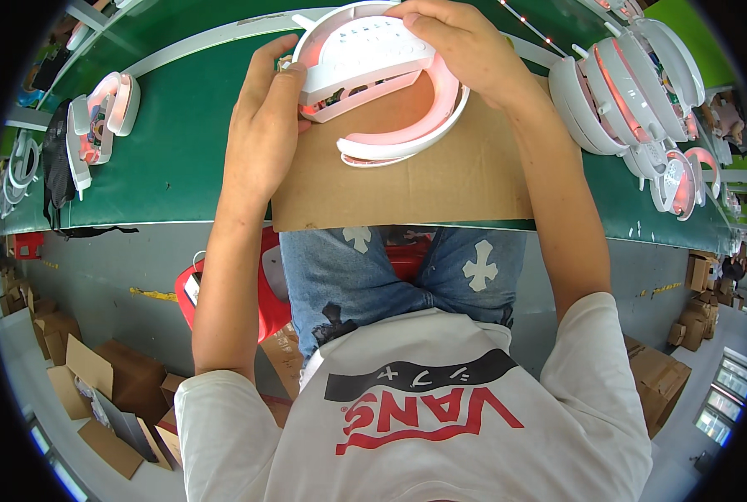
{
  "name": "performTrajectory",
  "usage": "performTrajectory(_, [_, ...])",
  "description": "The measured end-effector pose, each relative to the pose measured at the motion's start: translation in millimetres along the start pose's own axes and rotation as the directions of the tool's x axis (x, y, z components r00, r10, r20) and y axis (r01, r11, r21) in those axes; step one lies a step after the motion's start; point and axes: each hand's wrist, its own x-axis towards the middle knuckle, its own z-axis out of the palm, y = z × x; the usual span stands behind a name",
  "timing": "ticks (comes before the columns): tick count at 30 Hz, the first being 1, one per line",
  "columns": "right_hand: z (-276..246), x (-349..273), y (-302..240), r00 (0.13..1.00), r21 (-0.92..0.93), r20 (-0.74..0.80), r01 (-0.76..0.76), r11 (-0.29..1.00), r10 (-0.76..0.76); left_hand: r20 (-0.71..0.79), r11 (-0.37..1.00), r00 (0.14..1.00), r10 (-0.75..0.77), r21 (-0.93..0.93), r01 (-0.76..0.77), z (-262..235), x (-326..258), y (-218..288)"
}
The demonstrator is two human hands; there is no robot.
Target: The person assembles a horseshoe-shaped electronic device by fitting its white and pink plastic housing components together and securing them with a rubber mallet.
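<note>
Above a flat cardboard sheet (474, 180) I hold a ring-shaped plastic housing (365, 63), white outside with a pink inner band. Its flat face carries small holes or marks, and a gap along its lower side shows electronic parts. My left hand (264, 125) is closed round the left end, thumb on the face and fingers partly hidden behind. At the top right edge, my right hand (474, 50) grips the housing between thumb and fingers. The curved band hangs toward me, its tip at the lower left.
Similar white-and-pink housings (599, 100) are stacked at the right of the green table (185, 142). One more opened housing (97, 125) lies at the left, beside a black mesh bag (58, 159). A red seat (273, 309) and cardboard boxes (130, 376) stand below.
</note>
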Motion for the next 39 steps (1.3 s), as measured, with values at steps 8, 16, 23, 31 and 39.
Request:
performTrajectory(8, [-10,9,5,0.994,0.033,0.108,0.029,0.999,-0.032,0.019,0.989,0.989,0.144,0.032,-0.144,4,4,-10])
performTrajectory(16, [-2,7,-1,0.965,0.18,-0.03,-0.25,0.951,0.259,-0.032,0.99,0.989,0.142,0.0,-0.142,6,-4,-14])
performTrajectory(23, [-3,9,13,0.972,0.356,0.079,-0.236,0.904,0.223,-0.037,0.97,0.971,0.234,0.078,-0.231,7,-6,-23])
performTrajectory(31, [2,-1,14,0.993,0.449,0.036,-0.119,0.886,0.116,-0.017,0.957,0.964,0.266,0.123,-0.262,7,-3,-21])
performTrajectory(39, [13,-13,15,0.957,0.39,-0.036,-0.252,0.886,0.288,-0.023,0.93,0.965,0.262,0.272,-0.247,14,-6,-19])
